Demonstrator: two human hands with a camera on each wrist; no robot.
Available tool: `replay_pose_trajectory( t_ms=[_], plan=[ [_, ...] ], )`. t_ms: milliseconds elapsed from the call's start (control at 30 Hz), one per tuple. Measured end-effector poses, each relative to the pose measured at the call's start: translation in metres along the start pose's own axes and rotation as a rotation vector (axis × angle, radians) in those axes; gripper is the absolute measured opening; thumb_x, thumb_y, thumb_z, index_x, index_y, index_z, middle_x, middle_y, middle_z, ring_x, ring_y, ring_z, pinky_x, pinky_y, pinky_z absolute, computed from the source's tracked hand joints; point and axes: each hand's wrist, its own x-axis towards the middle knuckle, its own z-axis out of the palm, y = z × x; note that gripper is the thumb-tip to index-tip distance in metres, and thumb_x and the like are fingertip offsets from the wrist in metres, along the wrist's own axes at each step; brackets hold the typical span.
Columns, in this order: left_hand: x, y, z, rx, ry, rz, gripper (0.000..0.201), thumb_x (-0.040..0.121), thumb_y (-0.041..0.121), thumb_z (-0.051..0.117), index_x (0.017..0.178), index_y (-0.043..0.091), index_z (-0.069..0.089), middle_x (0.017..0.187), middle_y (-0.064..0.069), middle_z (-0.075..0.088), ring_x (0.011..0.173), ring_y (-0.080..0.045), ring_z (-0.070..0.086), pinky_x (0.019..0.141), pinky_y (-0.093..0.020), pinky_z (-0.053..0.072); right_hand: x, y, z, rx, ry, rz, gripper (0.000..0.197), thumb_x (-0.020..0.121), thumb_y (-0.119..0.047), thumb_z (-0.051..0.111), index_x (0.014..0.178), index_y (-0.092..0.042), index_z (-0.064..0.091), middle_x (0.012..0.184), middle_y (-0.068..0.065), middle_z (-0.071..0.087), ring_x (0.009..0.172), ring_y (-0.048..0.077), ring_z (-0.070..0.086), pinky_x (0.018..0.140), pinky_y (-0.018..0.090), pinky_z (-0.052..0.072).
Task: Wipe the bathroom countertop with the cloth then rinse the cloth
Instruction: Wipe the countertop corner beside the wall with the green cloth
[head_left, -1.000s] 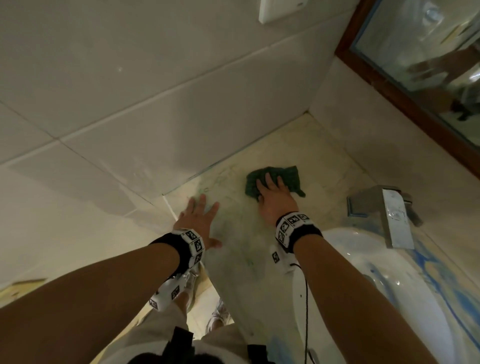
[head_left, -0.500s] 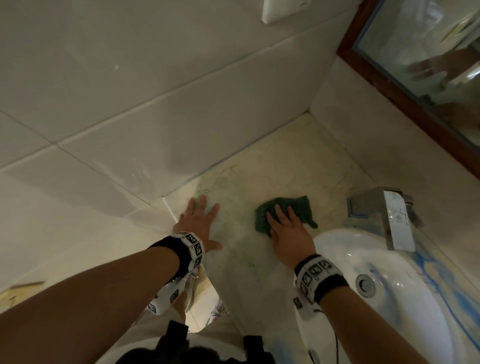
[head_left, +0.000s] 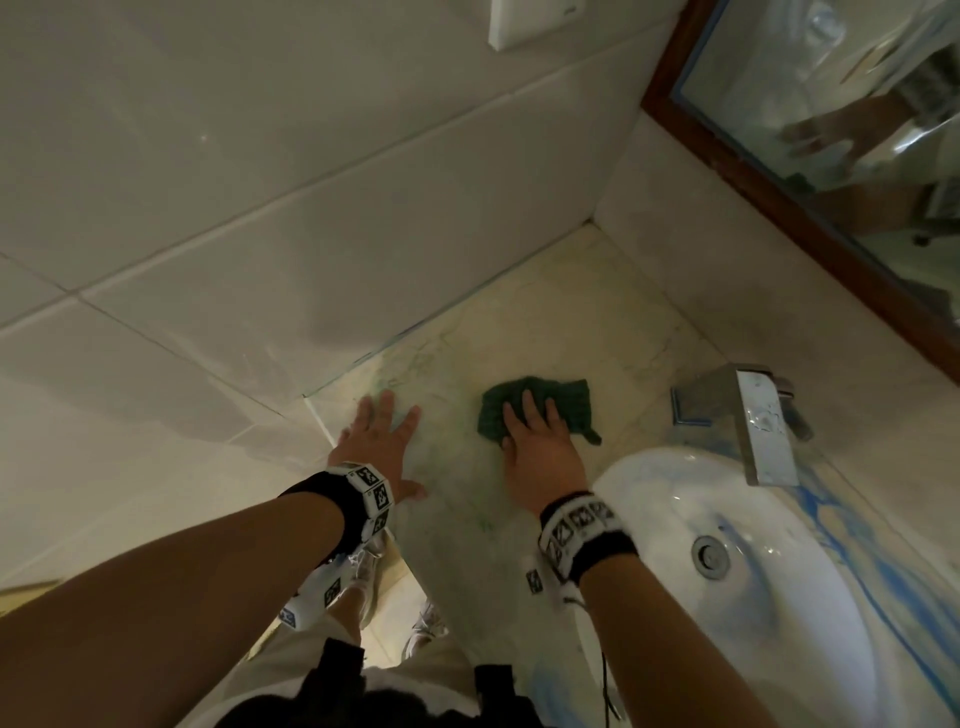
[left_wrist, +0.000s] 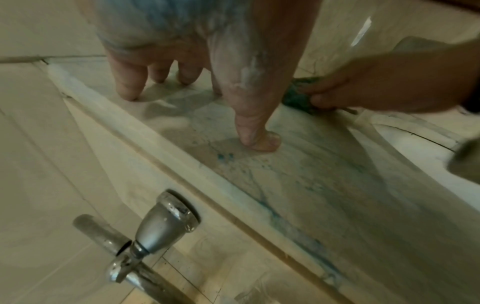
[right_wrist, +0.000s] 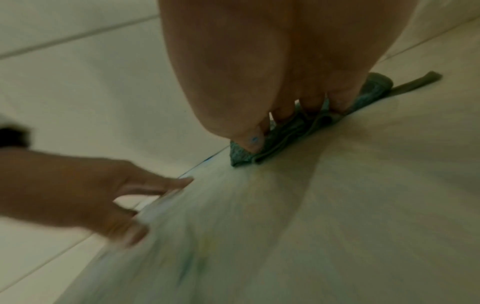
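A crumpled dark green cloth (head_left: 566, 405) lies on the pale marbled countertop (head_left: 571, 322), left of the basin. My right hand (head_left: 535, 436) presses flat on the cloth with straight fingers; the right wrist view shows the fingertips (right_wrist: 311, 107) on the green cloth (right_wrist: 285, 131). My left hand (head_left: 376, 431) rests flat, fingers spread, on the counter near its left end, a hand's width left of the cloth. In the left wrist view the left thumb (left_wrist: 249, 131) touches the streaked countertop (left_wrist: 298, 181).
A white basin (head_left: 727, 571) with blue streaks sits at the right, a chrome tap (head_left: 753, 415) behind it. Tiled wall (head_left: 260, 208) bounds the counter at left and back; a framed mirror (head_left: 831, 130) hangs at upper right. A metal valve (left_wrist: 155, 230) sticks out below the counter edge.
My right hand slid the cloth from the counter's far middle toward the tap and basin, then a little back left. The left hand stayed planted.
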Motion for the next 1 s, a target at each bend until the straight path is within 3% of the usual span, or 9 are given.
replay_pose_trajectory(
  t_ms=[167, 400, 533, 667, 833, 1000],
  plan=[
    [-0.001, 0.001, -0.003, 0.0, -0.021, -0.003, 0.117, 0.075, 0.067, 0.067, 0.153, 0.035, -0.014, 0.159, -0.006, -0.027, 0.147, -0.034, -0.018, 0.119, -0.052, 0.017, -0.058, 0.0, 0.028, 0.053, 0.021, 0.061, 0.052, 0.105, -0.031, 0.027, 0.155, -0.023, 0.017, 0.163, 0.005, 0.004, 0.149, 0.033, 0.0, 0.119, 0.039, -0.002],
    [-0.002, 0.026, -0.021, 0.073, -0.083, -0.054, 0.121, 0.076, 0.058, 0.073, 0.154, 0.026, -0.014, 0.159, -0.015, -0.024, 0.147, -0.04, -0.013, 0.119, -0.053, 0.014, 0.006, 0.038, -0.011, 0.048, 0.007, 0.11, 0.051, 0.105, -0.026, 0.026, 0.155, -0.028, 0.016, 0.163, 0.002, 0.0, 0.149, 0.031, -0.002, 0.121, 0.043, 0.009],
    [-0.006, 0.054, -0.027, 0.0, -0.033, 0.05, 0.111, 0.081, 0.057, 0.069, 0.154, 0.035, -0.012, 0.159, -0.005, -0.028, 0.148, -0.034, -0.014, 0.119, -0.054, 0.013, 0.03, 0.048, -0.023, 0.018, -0.009, 0.146, 0.053, 0.104, -0.029, 0.025, 0.155, -0.027, 0.011, 0.163, 0.002, -0.002, 0.149, 0.032, -0.003, 0.121, 0.046, 0.008],
    [-0.001, 0.077, -0.019, -0.051, -0.092, 0.058, 0.117, 0.075, 0.061, 0.072, 0.153, 0.037, -0.011, 0.158, -0.004, -0.03, 0.148, -0.033, -0.017, 0.118, -0.059, 0.011, 0.0, 0.039, -0.005, 0.034, 0.033, 0.183, 0.053, 0.105, -0.035, 0.022, 0.155, -0.025, 0.01, 0.163, 0.006, -0.001, 0.148, 0.033, -0.003, 0.121, 0.043, 0.003],
    [0.006, 0.081, -0.009, -0.026, -0.1, 0.049, 0.123, 0.071, 0.058, 0.077, 0.153, 0.036, -0.012, 0.157, -0.007, -0.032, 0.145, -0.036, -0.024, 0.115, -0.063, 0.011, -0.068, 0.025, 0.029, 0.165, 0.124, 0.173, 0.052, 0.105, -0.037, 0.026, 0.154, -0.024, 0.02, 0.163, 0.006, 0.007, 0.149, 0.031, -0.001, 0.119, 0.037, -0.002],
    [0.011, 0.082, -0.011, -0.024, -0.11, 0.043, 0.124, 0.071, 0.054, 0.08, 0.153, 0.036, -0.011, 0.156, -0.008, -0.032, 0.145, -0.036, -0.024, 0.114, -0.065, 0.013, -0.055, 0.042, 0.024, 0.134, 0.107, 0.138, 0.051, 0.105, -0.04, 0.023, 0.153, -0.026, 0.022, 0.163, 0.002, 0.008, 0.149, 0.028, 0.0, 0.119, 0.038, -0.003]
  ],
)
